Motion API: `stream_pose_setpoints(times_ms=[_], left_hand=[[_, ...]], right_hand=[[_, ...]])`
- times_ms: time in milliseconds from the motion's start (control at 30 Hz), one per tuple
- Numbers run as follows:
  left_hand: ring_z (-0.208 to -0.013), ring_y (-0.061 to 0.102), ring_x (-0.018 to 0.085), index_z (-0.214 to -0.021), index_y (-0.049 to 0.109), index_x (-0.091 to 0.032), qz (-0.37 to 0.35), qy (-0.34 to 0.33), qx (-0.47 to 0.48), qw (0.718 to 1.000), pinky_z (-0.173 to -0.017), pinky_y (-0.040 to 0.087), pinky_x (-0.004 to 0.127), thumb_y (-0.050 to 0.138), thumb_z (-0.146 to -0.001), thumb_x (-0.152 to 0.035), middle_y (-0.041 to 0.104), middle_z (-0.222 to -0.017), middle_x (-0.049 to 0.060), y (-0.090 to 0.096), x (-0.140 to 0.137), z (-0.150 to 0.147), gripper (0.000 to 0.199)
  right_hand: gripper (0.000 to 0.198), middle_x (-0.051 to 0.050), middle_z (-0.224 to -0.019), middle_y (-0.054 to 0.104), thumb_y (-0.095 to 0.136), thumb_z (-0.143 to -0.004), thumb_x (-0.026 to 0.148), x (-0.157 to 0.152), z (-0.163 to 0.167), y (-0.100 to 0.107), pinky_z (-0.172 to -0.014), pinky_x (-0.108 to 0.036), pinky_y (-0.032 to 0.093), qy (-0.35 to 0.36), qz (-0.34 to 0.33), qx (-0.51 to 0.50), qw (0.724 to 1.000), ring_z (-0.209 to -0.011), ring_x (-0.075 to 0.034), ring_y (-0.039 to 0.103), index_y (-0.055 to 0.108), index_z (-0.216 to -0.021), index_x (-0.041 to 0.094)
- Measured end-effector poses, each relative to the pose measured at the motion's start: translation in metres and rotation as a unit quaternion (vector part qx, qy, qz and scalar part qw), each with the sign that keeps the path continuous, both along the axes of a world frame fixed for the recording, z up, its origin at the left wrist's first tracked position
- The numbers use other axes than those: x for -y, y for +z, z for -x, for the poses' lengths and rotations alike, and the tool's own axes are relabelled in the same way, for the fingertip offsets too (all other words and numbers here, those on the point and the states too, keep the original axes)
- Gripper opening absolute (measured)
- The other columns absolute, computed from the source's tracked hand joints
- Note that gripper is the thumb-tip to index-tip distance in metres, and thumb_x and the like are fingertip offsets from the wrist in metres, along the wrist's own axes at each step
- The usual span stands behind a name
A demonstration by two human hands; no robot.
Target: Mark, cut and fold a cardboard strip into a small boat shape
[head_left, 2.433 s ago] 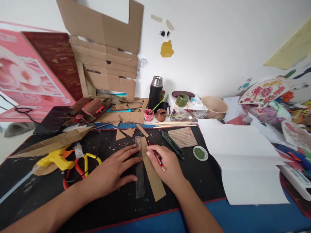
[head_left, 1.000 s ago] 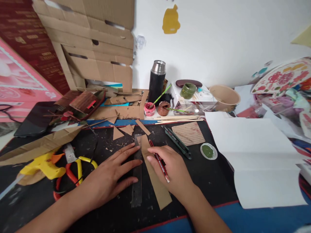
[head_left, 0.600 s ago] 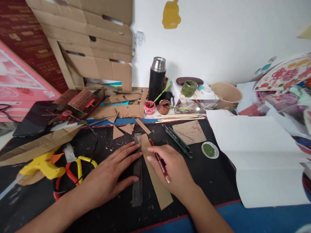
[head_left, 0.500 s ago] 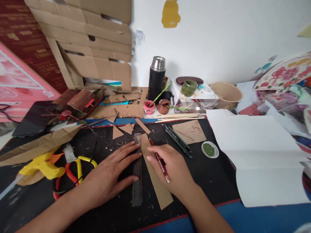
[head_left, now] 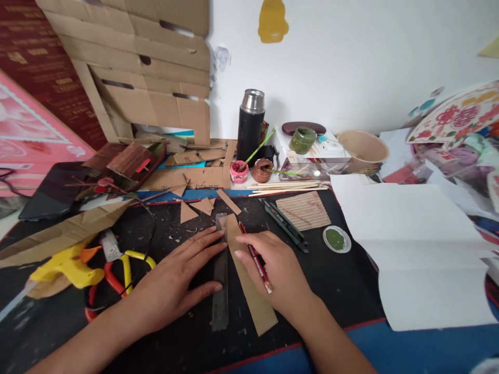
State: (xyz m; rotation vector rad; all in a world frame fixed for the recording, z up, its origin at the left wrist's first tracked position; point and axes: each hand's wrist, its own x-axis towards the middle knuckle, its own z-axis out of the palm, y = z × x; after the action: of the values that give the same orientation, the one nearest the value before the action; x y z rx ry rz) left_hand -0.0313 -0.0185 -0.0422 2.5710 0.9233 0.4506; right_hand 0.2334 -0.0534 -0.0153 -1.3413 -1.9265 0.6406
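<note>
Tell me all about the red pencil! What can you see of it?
The pencil is thin and straight, red and black along its length, with pale marks on its side. It looks like painted wood. The right hand holds it at a slant, its blunt, pale end nearer the person and the other end pointing away, beside the cardboard strip. I can't tell whether it touches the strip.

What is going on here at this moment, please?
A person's left hand is spread, with fingers pressed on a see-through ruler. The right hand holds a red and black pencil over a cardboard strip. The ruler lies beside the strip and seems to overlap its far end. All this is on a black mat. To the right lies a green cutter; to the left, a yellow glue gun.
</note>
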Motion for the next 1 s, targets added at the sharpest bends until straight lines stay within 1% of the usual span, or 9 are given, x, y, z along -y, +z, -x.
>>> stream_pose_setpoints(times_ms=[67,167,333,433,600,767,1000], left_hand=[[-0.16,0.048,0.035,-0.166,0.048,-0.03,0.004,0.004,-0.003,1.0,-0.126,0.051,0.057,0.065,-0.109,-0.048,0.049,-0.174,0.01,-0.0007,0.0004,0.0008,0.062],[-0.16,0.049,0.036,-0.166,0.049,-0.031,0.009,0.009,0.003,1.0,-0.126,0.051,0.057,0.066,-0.109,-0.047,0.048,-0.175,0.011,0.0004,0.0011,0.0015,0.062],[-0.164,0.042,0.036,-0.16,0.053,-0.03,0.003,0.007,0.015,1.0,-0.126,0.05,0.057,0.066,-0.109,-0.046,0.036,-0.181,0.011,0.0048,0.0005,-0.0004,0.055],[-0.164,0.041,0.035,-0.159,0.052,-0.029,-0.003,0.0,0.013,1.0,-0.126,0.05,0.058,0.065,-0.109,-0.047,0.038,-0.181,0.011,0.0053,-0.0003,-0.0016,0.055],[-0.163,0.043,0.033,-0.159,0.052,-0.029,-0.002,-0.001,0.007,1.0,-0.126,0.05,0.056,0.064,-0.11,-0.048,0.04,-0.18,0.011,0.0059,-0.0015,-0.0008,0.054],[-0.162,0.045,0.033,-0.159,0.052,-0.03,0.0,-0.005,0.016,1.0,-0.127,0.05,0.055,0.066,-0.109,-0.047,0.042,-0.179,0.01,0.0066,-0.0026,-0.0001,0.055],[-0.162,0.045,0.033,-0.158,0.052,-0.029,0.006,-0.005,0.015,1.0,-0.125,0.052,0.056,0.066,-0.109,-0.048,0.044,-0.177,0.012,0.0059,-0.0031,0.0002,0.054]], right_hand=[[0.021,-0.011,-0.111,0.082,0.063,-0.112,0.027,0.0002,-0.0001,0.0,-0.093,-0.041,0.06,0.0,0.002,0.0,1.0,-0.103,-0.028,0.075,0.076,-0.126,0.017],[0.021,-0.011,-0.11,0.082,0.063,-0.112,0.027,0.0,0.0001,-0.0003,-0.092,-0.042,0.06,0.001,0.002,0.001,1.0,-0.103,-0.028,0.075,0.076,-0.126,0.019],[0.02,-0.01,-0.111,0.082,0.063,-0.111,0.027,-0.0004,0.0004,0.0,-0.092,-0.042,0.06,-0.001,0.005,0.004,1.0,-0.103,-0.029,0.075,0.075,-0.126,0.02],[0.02,-0.01,-0.112,0.082,0.062,-0.112,0.027,-0.0001,0.0003,0.0006,-0.092,-0.042,0.06,0.0,0.006,0.002,1.0,-0.103,-0.028,0.075,0.075,-0.126,0.021],[0.021,-0.011,-0.11,0.082,0.063,-0.111,0.026,0.0001,0.0005,0.0015,-0.092,-0.041,0.059,0.002,0.005,0.001,1.0,-0.103,-0.028,0.075,0.076,-0.126,0.018],[0.021,-0.011,-0.11,0.082,0.062,-0.112,0.027,-0.0004,0.0,0.0016,-0.092,-0.041,0.06,0.0,-0.001,-0.002,1.0,-0.102,-0.028,0.075,0.076,-0.126,0.019],[0.02,-0.01,-0.111,0.082,0.063,-0.111,0.027,-0.0006,-0.0004,0.0,-0.093,-0.042,0.06,0.0,0.004,-0.001,1.0,-0.103,-0.028,0.075,0.075,-0.126,0.021]])
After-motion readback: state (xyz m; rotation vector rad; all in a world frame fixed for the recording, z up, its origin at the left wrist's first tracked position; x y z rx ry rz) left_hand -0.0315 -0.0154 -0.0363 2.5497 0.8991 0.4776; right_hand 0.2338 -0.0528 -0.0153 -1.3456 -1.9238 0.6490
